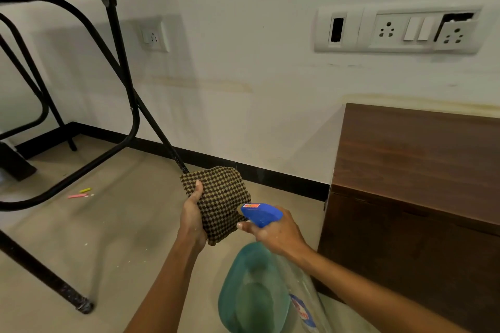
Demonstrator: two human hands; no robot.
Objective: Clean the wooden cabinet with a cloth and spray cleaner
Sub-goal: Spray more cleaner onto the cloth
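Note:
My left hand (192, 217) grips a folded brown-and-tan checked cloth (220, 201), held up over the floor. My right hand (273, 231) is closed around the neck of a spray bottle (259, 289) with a blue trigger head and greenish liquid; its nozzle points at the cloth from close by. The dark wooden cabinet (416, 167) stands against the wall to the right of both hands, its top bare.
A black metal-framed folding table (116, 43) stands to the left, one leg ending behind the cloth. Pink and yellow chalk pieces (81, 193) lie on the tiled floor. Wall sockets and switches (397, 30) sit above the cabinet.

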